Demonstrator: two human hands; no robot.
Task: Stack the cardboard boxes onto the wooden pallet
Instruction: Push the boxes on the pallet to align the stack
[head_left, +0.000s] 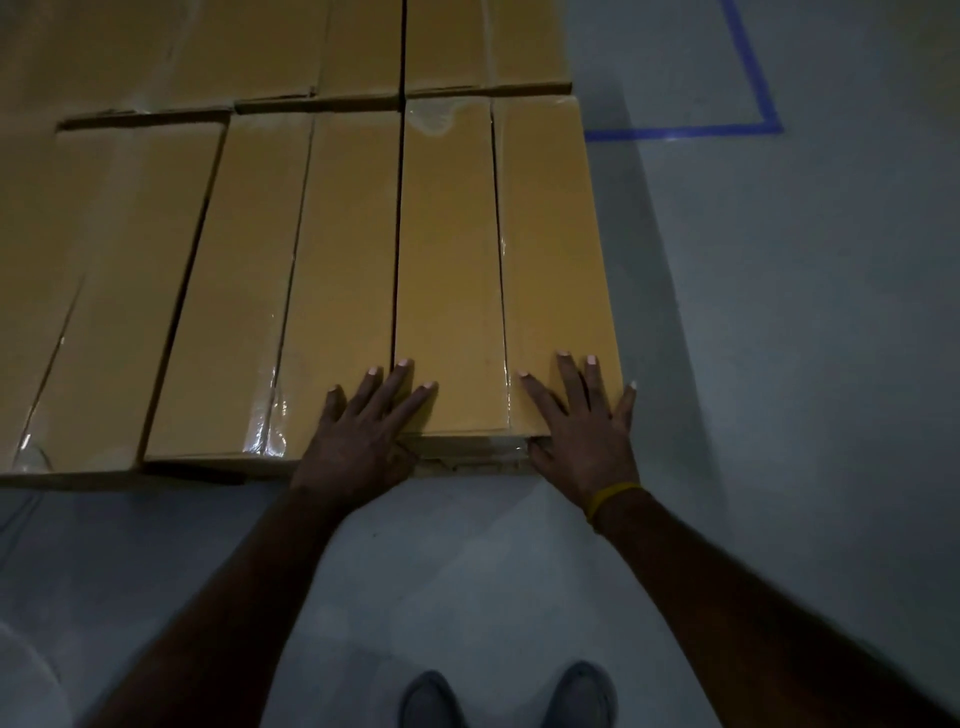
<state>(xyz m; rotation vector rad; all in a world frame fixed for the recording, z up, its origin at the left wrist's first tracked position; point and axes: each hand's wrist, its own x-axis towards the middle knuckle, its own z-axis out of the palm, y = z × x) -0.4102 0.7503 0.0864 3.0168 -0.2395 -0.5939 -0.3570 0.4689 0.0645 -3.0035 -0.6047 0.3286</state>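
Several long tan cardboard boxes lie side by side in a flat layer, sealed with clear tape. The rightmost box (519, 249) reaches the near right corner of the stack. My left hand (363, 431) rests flat with spread fingers across the seam between that box and the middle box (291, 291). My right hand (582, 426) presses flat on the rightmost box's near right corner, a yellow band on its wrist. More boxes (363, 47) form a far row. The pallet itself is hidden under the boxes.
Grey floor (779, 364) spreads to the right and in front of the stack. A blue tape line (753, 78) marks a corner on the floor at the upper right. My two shoes (509, 696) stand at the bottom edge.
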